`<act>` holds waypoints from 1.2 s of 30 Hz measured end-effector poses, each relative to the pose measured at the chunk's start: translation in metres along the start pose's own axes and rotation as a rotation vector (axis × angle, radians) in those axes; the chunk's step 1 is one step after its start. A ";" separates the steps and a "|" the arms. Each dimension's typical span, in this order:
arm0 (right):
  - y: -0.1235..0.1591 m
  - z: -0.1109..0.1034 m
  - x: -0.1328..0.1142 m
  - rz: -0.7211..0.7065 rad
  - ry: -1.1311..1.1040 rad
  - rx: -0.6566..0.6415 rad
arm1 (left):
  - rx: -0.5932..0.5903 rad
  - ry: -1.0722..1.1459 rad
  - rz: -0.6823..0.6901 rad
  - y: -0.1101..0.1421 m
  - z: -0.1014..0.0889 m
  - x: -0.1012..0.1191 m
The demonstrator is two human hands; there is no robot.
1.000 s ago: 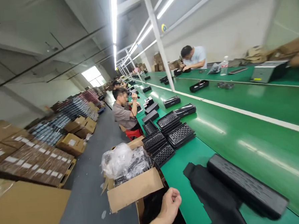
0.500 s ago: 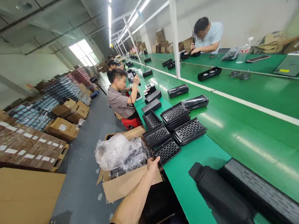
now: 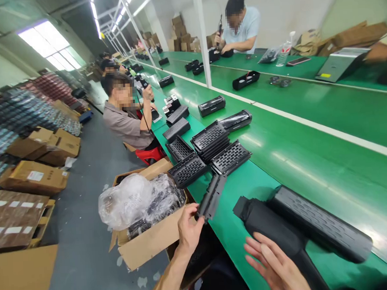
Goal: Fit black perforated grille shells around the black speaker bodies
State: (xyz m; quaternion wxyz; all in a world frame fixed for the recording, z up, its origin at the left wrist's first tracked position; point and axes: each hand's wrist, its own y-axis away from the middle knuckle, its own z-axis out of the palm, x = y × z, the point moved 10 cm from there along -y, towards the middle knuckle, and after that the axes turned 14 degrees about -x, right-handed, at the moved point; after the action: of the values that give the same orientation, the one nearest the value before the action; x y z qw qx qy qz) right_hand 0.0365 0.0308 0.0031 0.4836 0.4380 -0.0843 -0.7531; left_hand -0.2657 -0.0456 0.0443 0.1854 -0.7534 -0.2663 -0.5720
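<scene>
My left hand (image 3: 189, 225) pinches one end of a black perforated speaker cover (image 3: 212, 198), tilted on its side at the edge of the green bench. Beyond it lie stacked black perforated covers (image 3: 211, 139) and single ones beside the stack. My right hand (image 3: 274, 262) is open, fingers apart, with nothing in it. It hovers near a soft black piece (image 3: 272, 227) whose kind I cannot make out. Just past that lies a long black housing (image 3: 324, 224) with slotted holes.
An open carton (image 3: 153, 240) with plastic-wrapped parts stands left of the bench. One co-worker (image 3: 127, 118) sits further along, another (image 3: 242, 30) works across the green line. A white post (image 3: 202, 40) rises mid-bench. Black speaker bodies (image 3: 211, 105) lie along the line.
My left hand has lifted the nearest perforated cover from its place and turned it on its side. My right hand has come into view. The camera has turned to the right.
</scene>
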 end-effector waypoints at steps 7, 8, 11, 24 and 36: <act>-0.021 0.064 -0.010 -0.122 -0.382 -0.209 | -0.549 -0.586 0.792 0.075 0.077 0.128; -0.017 0.058 -0.006 -0.124 -0.426 -0.204 | -0.582 -0.587 0.875 0.086 0.084 0.138; -0.003 0.035 0.008 -0.123 -0.525 -0.190 | -0.751 -0.554 0.973 0.106 0.100 0.155; 0.020 0.030 -0.014 -0.293 -0.176 -0.213 | -0.869 0.126 -0.385 0.045 0.161 0.044; 0.020 -0.017 0.014 -0.219 -0.498 -0.084 | -0.754 0.783 -0.639 0.049 0.154 0.044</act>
State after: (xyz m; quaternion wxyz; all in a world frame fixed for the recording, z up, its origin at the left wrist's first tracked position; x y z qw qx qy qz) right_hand 0.0598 0.0141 -0.0048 0.3814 0.2254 -0.1212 -0.8883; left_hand -0.1095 0.0142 0.0452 -0.1891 -0.3852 -0.1707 -0.8870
